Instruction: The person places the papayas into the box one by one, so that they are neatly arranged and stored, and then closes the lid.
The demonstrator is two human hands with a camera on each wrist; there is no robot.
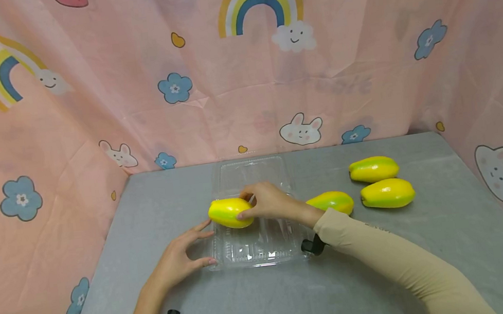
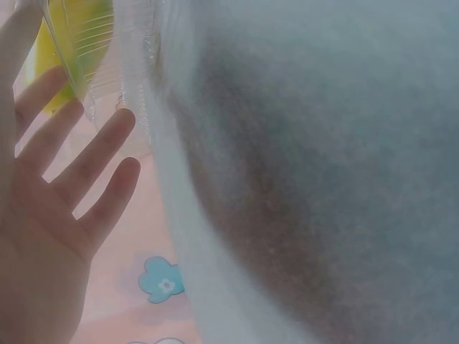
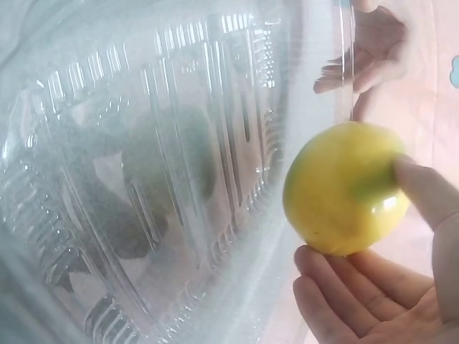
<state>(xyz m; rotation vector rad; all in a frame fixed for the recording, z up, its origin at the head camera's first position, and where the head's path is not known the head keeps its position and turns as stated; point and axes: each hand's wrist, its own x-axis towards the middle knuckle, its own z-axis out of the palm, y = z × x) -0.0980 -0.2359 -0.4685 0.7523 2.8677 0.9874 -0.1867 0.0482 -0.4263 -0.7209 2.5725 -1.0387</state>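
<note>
My right hand [image 1: 271, 200] pinches one end of a yellow-green papaya [image 1: 226, 213] between thumb and fingers, over the left part of a clear plastic clamshell box [image 1: 263, 256]. In the right wrist view, the papaya [image 3: 344, 190] appears beside the ribbed box wall [image 3: 193, 143]. At the box's left side is my left hand [image 1: 176, 259], thumb and fingers spread, fingertips at the rim. The left wrist view shows this hand [image 2: 54, 193] with straight fingers and nothing in its grasp. Whether the papaya touches the box floor, I cannot tell.
Another papaya [image 1: 333, 202] lies just right of the box, partly behind my right forearm. Two more papayas, a rear one [image 1: 374, 169] and a nearer one [image 1: 388, 193], lie farther right on the grey table [image 1: 260, 311]. A pink patterned curtain [image 1: 236, 102] surrounds the table's back and sides.
</note>
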